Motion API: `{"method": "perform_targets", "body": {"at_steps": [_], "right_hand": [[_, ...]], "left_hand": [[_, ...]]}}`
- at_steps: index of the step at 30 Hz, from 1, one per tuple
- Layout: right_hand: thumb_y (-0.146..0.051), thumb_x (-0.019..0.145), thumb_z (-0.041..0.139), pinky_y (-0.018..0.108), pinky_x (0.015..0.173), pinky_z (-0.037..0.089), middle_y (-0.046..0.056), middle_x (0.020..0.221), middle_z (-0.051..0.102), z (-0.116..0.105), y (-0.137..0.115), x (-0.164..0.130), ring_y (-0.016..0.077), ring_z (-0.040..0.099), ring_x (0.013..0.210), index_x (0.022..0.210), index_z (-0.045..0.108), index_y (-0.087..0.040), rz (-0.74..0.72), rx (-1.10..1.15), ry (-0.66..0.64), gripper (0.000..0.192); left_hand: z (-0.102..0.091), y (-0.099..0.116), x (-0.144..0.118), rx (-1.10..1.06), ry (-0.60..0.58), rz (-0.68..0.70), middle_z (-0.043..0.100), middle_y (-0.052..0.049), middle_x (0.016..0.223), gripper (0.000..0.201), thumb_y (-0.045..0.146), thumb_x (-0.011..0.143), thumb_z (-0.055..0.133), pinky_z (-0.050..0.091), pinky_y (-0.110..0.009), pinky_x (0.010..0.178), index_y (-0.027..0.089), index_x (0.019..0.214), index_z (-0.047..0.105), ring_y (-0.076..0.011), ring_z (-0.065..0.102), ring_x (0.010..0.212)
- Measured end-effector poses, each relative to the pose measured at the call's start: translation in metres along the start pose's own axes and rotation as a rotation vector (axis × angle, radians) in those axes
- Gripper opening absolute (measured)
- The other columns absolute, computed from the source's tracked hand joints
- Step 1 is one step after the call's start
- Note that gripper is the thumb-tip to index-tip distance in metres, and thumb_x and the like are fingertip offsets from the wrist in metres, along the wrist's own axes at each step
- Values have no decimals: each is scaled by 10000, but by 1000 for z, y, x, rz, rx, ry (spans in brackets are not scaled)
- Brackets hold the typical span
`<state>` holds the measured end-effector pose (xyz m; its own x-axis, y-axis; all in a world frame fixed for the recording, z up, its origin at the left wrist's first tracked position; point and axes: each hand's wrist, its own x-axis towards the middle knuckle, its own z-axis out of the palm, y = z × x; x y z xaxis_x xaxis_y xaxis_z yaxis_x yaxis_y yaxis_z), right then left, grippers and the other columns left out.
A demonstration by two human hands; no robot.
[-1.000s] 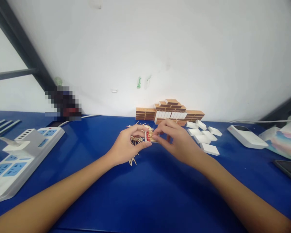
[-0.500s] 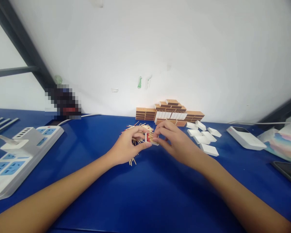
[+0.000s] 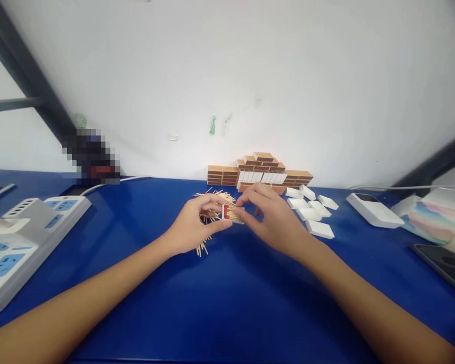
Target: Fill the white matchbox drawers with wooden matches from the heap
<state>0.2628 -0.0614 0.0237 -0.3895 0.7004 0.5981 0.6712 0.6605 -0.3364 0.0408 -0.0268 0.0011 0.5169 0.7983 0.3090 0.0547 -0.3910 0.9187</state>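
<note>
My left hand (image 3: 192,226) and my right hand (image 3: 273,218) meet over the blue table (image 3: 227,298), both pinching a small white matchbox tray (image 3: 230,213) packed with red-tipped matches. The left thumb and fingers grip its left end; the right fingertips press on its top and right side. Under and behind the left hand lies a loose pile of matches (image 3: 208,217). Several white trays (image 3: 313,212) lie to the right of my right hand. A stack of brown matchboxes (image 3: 260,169) stands against the wall behind.
A white power strip (image 3: 18,242) lies at the left with a cable running to the wall. A white device (image 3: 371,210), a coloured paper pack (image 3: 436,220) and a dark phone (image 3: 445,263) lie at the right. Dark metal frame bars rise at both sides.
Both hands stay on the match-filled tray; the right fingers have shifted slightly over its top. The view has moved a little, so everything sits slightly left and higher.
</note>
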Motion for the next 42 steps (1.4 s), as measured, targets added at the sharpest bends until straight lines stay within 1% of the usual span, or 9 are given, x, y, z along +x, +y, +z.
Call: {"method": "perform_targets", "body": {"at_steps": [5,9,15,21,26,30,35,39,42], "right_hand": [[-225,997,583,373,775,505,75,1009,594,1,0,-1,227,577,943,1012,627,-229,1,22,2,47],[-245,997,581,373,758,507,79,1005,593,3,1,-1,229,583,934,957,616,-224,18,29,-2,57],[-223,994,577,380,787,495,80,974,589,4,-2,-2,228,570,922,915,580,-216,21,-4,1,80],[-216,1015,556,375,800,504,79,993,584,3,0,-1,221,569,936,953,611,-212,6,2,22,83],[-213,1010,569,390,850,515,80,1015,589,3,0,-2,218,587,962,987,644,-209,-59,20,18,78],[-220,1010,563,390,817,525,77,1014,601,-2,0,-1,223,598,953,1003,657,-222,-43,11,35,93],[-227,1004,574,383,792,535,79,1017,602,-5,3,1,222,602,942,1000,673,-225,-31,29,18,99],[-214,1019,556,415,875,540,86,1041,611,-2,2,1,228,614,995,1015,678,-220,-75,35,15,122],[-207,1036,530,431,941,537,98,1085,626,-1,0,1,231,621,1061,1053,695,-214,-94,51,33,166]], "left_hand": [[0,1,0,1,-3,-6,778,-84,1044,384,291,820,838,548,-362,892,171,1140,662,-208,729,933],[-1,-1,-1,4,-6,-38,777,-88,1032,422,280,783,866,549,-366,887,166,1135,665,-214,730,921],[-2,-2,-1,34,-21,-22,781,-73,1010,434,282,772,877,546,-360,883,175,1136,666,-219,734,939],[-1,2,0,13,-20,-44,786,-69,1007,409,289,784,867,544,-361,876,183,1122,661,-211,731,913],[-1,2,1,12,0,-59,791,-83,1017,414,311,781,869,537,-371,883,173,1112,663,-216,728,909],[-1,2,3,-5,12,-50,792,-81,991,435,332,768,881,529,-345,829,167,1110,667,-200,715,864],[-3,2,2,-34,42,-90,791,-84,980,431,343,778,875,532,-351,843,168,1108,660,-194,711,849],[-3,1,1,-46,62,-105,793,-85,984,434,352,772,882,546,-367,857,170,1100,663,-202,717,859],[-3,1,2,-71,102,-120,797,-76,987,445,352,764,890,564,-355,836,172,1105,668,-199,727,853]]}}
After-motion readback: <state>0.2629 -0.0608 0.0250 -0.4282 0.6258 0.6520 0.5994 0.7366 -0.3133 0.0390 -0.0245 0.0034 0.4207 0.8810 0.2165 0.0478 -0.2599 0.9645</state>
